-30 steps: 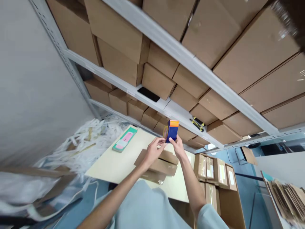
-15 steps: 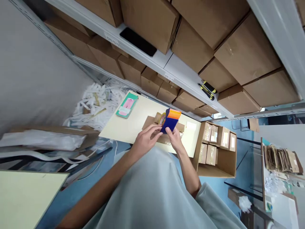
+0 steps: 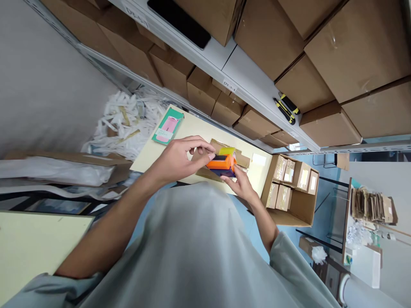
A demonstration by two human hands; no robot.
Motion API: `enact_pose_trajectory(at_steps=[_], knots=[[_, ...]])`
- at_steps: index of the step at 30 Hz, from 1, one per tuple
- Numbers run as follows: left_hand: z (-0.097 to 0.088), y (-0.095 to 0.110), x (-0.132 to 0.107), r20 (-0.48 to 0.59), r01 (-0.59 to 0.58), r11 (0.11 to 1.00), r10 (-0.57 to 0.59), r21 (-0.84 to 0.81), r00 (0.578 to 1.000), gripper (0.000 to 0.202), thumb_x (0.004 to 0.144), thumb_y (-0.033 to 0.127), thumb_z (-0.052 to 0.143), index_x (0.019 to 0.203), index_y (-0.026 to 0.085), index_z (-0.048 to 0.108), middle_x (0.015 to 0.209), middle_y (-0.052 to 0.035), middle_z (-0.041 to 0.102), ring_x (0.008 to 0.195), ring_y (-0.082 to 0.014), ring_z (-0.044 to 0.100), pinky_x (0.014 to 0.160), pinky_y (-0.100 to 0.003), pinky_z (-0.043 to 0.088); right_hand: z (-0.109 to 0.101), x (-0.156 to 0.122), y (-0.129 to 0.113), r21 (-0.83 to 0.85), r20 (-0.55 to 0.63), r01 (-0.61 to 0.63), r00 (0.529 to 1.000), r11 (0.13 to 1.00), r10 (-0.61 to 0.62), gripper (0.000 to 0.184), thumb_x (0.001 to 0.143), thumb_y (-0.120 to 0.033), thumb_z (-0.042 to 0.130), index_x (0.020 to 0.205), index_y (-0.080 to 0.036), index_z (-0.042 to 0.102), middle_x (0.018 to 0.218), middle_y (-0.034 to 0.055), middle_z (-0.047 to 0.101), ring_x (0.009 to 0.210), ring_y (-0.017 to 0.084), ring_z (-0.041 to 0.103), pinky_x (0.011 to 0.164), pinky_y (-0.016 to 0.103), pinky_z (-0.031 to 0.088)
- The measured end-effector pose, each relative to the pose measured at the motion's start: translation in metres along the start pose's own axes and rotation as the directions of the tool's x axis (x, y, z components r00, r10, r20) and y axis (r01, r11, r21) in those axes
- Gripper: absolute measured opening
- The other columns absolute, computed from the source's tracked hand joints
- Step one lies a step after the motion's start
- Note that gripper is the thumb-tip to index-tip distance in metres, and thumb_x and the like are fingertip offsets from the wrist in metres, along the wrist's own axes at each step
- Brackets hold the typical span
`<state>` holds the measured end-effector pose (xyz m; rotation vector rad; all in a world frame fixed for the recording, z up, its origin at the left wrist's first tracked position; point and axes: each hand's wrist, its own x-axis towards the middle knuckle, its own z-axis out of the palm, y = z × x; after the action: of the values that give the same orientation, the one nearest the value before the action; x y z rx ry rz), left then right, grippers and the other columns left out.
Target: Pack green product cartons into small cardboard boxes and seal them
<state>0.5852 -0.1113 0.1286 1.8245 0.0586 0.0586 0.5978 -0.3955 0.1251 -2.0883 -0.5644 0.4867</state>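
My right hand grips an orange and dark blue tape dispenser at its right end, thumb below it. A yellowish roll of tape shows just beyond the orange part. My left hand is at the dispenser's left end, fingers bent and thumb tip close to the index finger. Whether a strip of tape lies between those fingertips cannot be made out. Beneath and behind the dispenser, a brown cardboard box lies on the pale table, partly hidden by my hands.
A green package with a pink panel lies at the table's left. An open carton holding several taped boxes stands to the right. Overhead, the shelf bears cartons, a black phone and two yellow-black cutters. Paper strips are heaped left.
The dispenser has turned from standing with its blue side towards me to lying level, orange part uppermost. My left hand has risen to its left end. The view has shifted slightly.
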Motion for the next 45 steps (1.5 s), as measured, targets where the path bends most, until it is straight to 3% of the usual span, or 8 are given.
enact_pose_trajectory(at_steps=[6,12,21,26,31,37,41,45], knots=[[-0.006,0.022,0.006,0.159,-0.034,0.999,0.032,0.011,0.987,0.04,0.101,0.062,0.074,0.102,0.024,0.086,0.102,-0.0057,0.074,0.099,-0.0249,0.074,0.093,-0.041,0.067,-0.013,-0.001,0.008,-0.099,0.052,0.081,0.996,0.992,-0.076,0.048,0.118,-0.065,0.063,0.128,-0.021,0.078,0.122,0.0136,0.082,0.116,0.031,0.076,0.11,0.044,0.061],[-0.004,0.036,0.006,0.159,0.025,0.999,-0.031,0.043,0.987,0.034,0.101,0.057,0.072,0.099,0.026,0.085,0.095,-0.0046,0.076,0.087,-0.0204,0.068,0.08,-0.032,0.059,-0.025,0.001,0.018,-0.179,0.132,0.104,0.988,0.978,-0.081,0.042,0.116,-0.062,0.069,0.121,-0.02,0.076,0.119,0.0152,0.083,0.111,0.032,0.076,0.106,0.045,0.062],[0.009,0.007,-0.002,0.094,0.267,0.963,-0.268,0.025,0.959,0.033,0.093,0.058,0.078,0.099,0.026,0.086,0.081,-0.0014,0.073,0.077,-0.0191,0.066,0.072,-0.029,0.055,-0.016,0.004,0.016,-0.248,0.156,-0.039,0.985,0.968,0.08,0.041,0.102,-0.063,0.076,0.093,-0.024,0.067,0.088,0.0045,0.072,0.086,0.025,0.067,0.083,0.037,0.057],[0.023,-0.01,-0.019,0.007,0.387,0.921,-0.387,-0.054,0.922,0.039,0.088,0.062,0.081,0.098,0.024,0.086,0.084,-0.0029,0.078,0.077,-0.0198,0.069,0.072,-0.028,0.058,-0.014,0.005,0.015,-0.118,0.196,-0.157,0.964,0.98,0.178,0.056,0.104,-0.077,0.071,0.101,-0.021,0.074,0.092,0.005,0.077,0.084,0.023,0.07,0.082,0.034,0.055],[0.038,-0.02,-0.036,-0.03,0.474,0.864,-0.485,-0.168,0.874,0.043,0.086,0.066,0.085,0.094,0.024,0.085,0.094,-0.006,0.085,0.084,-0.0239,0.075,0.079,-0.032,0.065,-0.024,0.006,0.013,-0.074,0.35,-0.249,0.9,0.966,0.259,0.065,0.103,-0.084,0.071,0.114,-0.02,0.078,0.098,0.0046,0.08,0.086,0.023,0.072,0.08,0.032,0.056],[0.053,-0.031,-0.046,-0.033,0.525,0.778,-0.568,-0.345,0.822,0.04,0.077,0.061,0.09,0.09,0.024,0.086,0.097,-0.0085,0.088,0.094,-0.0282,0.08,0.085,-0.037,0.067,-0.055,0.008,0.007,-0.131,0.52,-0.308,0.788,0.942,0.33,0.068,0.102,-0.089,0.069,0.1,-0.021,0.074,0.09,0.0039,0.077,0.081,0.02,0.07,0.073,0.03,0.054],[0.041,-0.049,-0.043,-0.15,0.517,0.741,-0.623,-0.429,0.768,0.032,0.077,0.052,0.09,0.091,0.023,0.087,0.084,-0.0053,0.082,0.077,-0.0224,0.073,0.071,-0.033,0.06,-0.089,0.015,0.009,-0.23,0.528,-0.374,0.728,0.898,0.438,0.071,0.099,-0.092,0.07,0.1,-0.02,0.074,0.088,0.0054,0.08,0.076,0.02,0.071,0.069,0.029,0.054],[0.033,-0.075,-0.032,-0.142,0.512,0.691,-0.655,-0.511,0.742,0.03,0.073,0.047,0.093,0.084,0.022,0.083,0.072,-0.0024,0.072,0.061,-0.0157,0.058,0.059,-0.03,0.052,-0.113,0.03,0.018,-0.219,0.542,-0.453,0.681,0.865,0.493,0.075,0.095,-0.093,0.073,0.101,-0.019,0.076,0.088,0.0081,0.083,0.075,0.02,0.076,0.068,0.029,0.059]])
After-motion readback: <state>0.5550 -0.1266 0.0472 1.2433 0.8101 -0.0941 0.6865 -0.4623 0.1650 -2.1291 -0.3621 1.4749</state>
